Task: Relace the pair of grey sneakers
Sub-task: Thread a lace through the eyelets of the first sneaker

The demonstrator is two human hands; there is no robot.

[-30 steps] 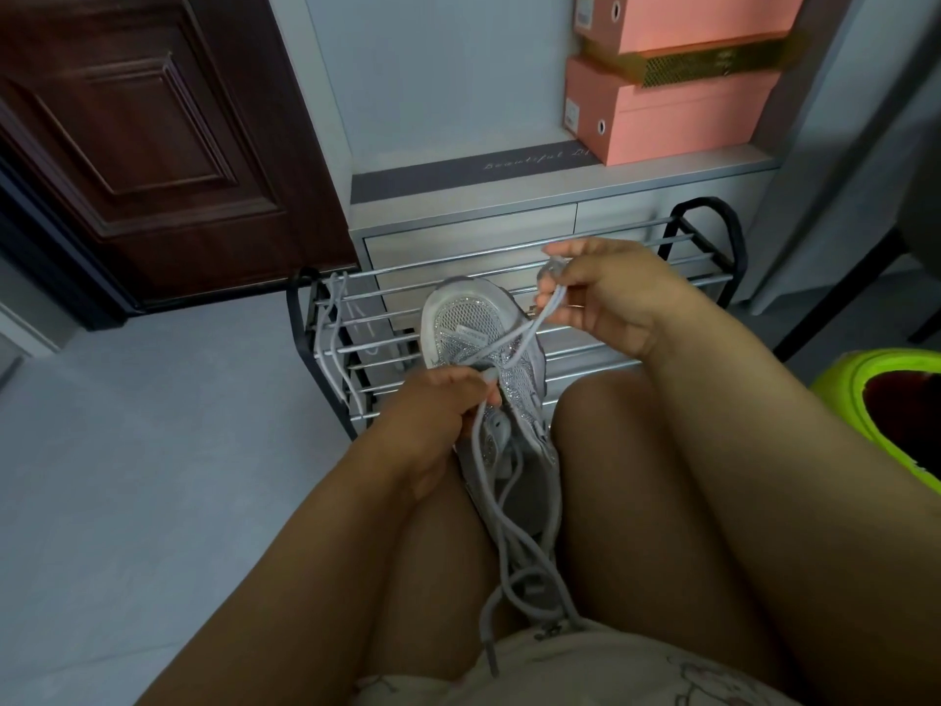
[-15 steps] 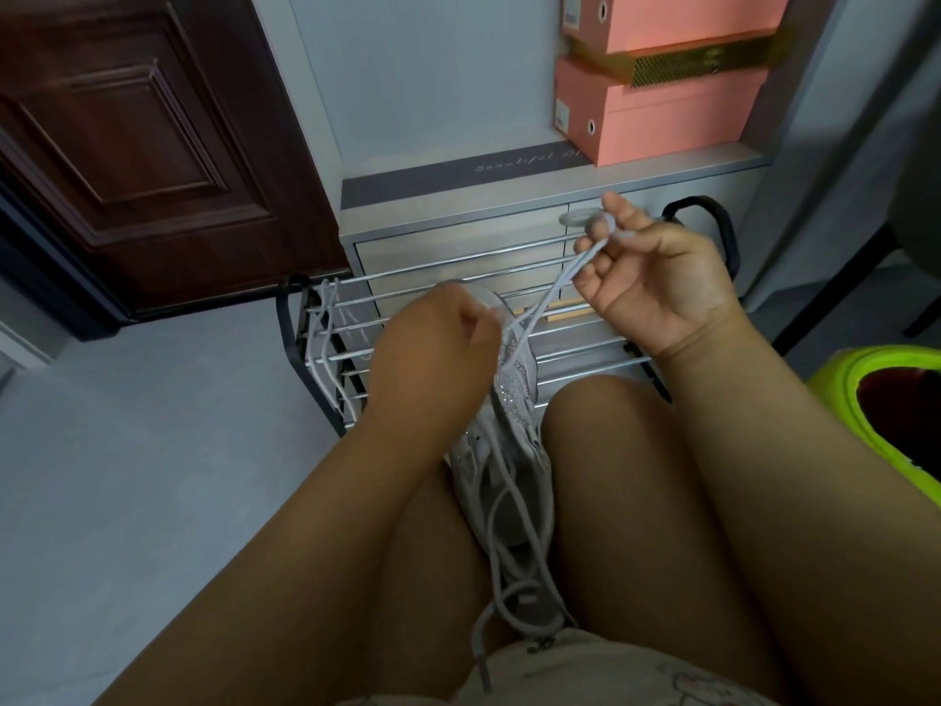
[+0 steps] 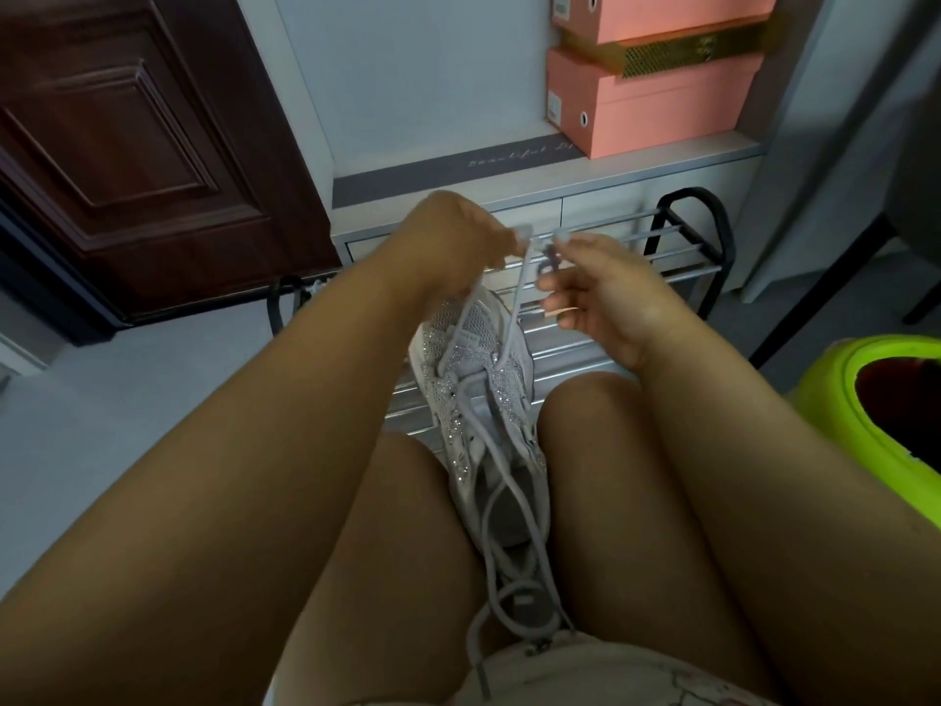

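Left hand (image 3: 453, 247) pinches lace (image 3: 514, 303) | right hand (image 3: 601, 293) pinches lace end | sneaker (image 3: 478, 389) below, between knees

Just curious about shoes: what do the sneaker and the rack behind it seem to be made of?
The grey sneaker looks like open mesh fabric, with glittery studs that catch light. The shoe rack seems metal: shiny silver bars in a black frame, perhaps painted or plastic.

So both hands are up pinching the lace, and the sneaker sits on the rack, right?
Not quite. The head view shows the sneaker wedged between the person's knees, not on the rack. The left hand and right hand do pinch the lace.
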